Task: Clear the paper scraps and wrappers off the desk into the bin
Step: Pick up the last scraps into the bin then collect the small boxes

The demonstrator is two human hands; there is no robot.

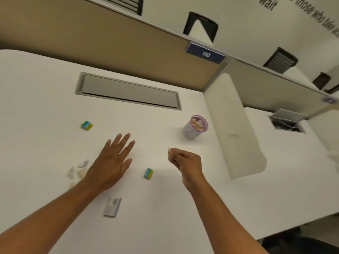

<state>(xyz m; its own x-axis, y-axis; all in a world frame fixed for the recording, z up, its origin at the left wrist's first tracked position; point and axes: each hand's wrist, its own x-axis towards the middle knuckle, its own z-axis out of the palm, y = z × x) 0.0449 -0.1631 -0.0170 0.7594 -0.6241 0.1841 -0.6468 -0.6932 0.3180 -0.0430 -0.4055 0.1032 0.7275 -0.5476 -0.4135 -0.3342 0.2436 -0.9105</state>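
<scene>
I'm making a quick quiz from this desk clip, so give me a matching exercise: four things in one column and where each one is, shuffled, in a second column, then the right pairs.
Things
1. small bin
2. paper scrap
3. grey wrapper
4. pile of paper scraps

Places
A. pinched in the right hand
B. on the desk left of the left hand
C. standing near the white divider
D. lying between the two forearms

Pairs: 1-C, 2-A, 3-D, 4-B
</scene>
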